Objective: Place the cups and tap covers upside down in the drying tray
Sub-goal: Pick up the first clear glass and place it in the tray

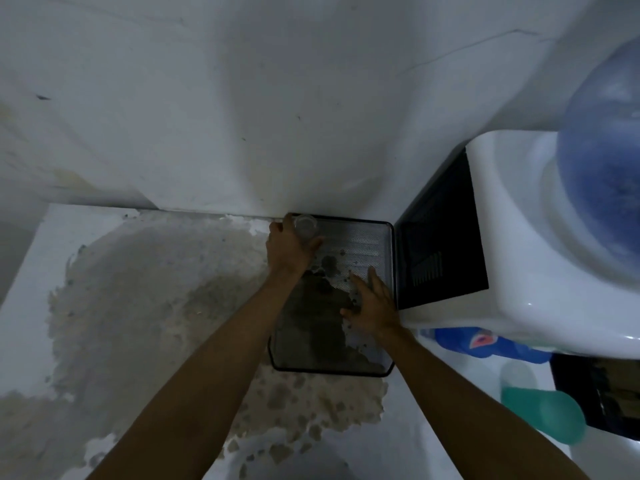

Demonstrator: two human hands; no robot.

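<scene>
The left hand (289, 242) is wrapped around a clear cup (305, 227) at the far-left corner of the black mesh drying tray (363, 237), right up against the wall (242, 116). The right hand (372, 304) is spread flat and holding nothing, over the tray's right side. The tray sits on a patchy, peeling bench (145, 289), with a white water dispenser (519, 254) crowding its right edge and blue (460, 341) and green containers (547, 410) tucked lower right.

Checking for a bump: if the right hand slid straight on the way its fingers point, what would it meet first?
Probably just the mesh floor of the drying tray, then its far rim by the wall; the right hand seems clear of the water dispenser, though depth is unclear.
</scene>
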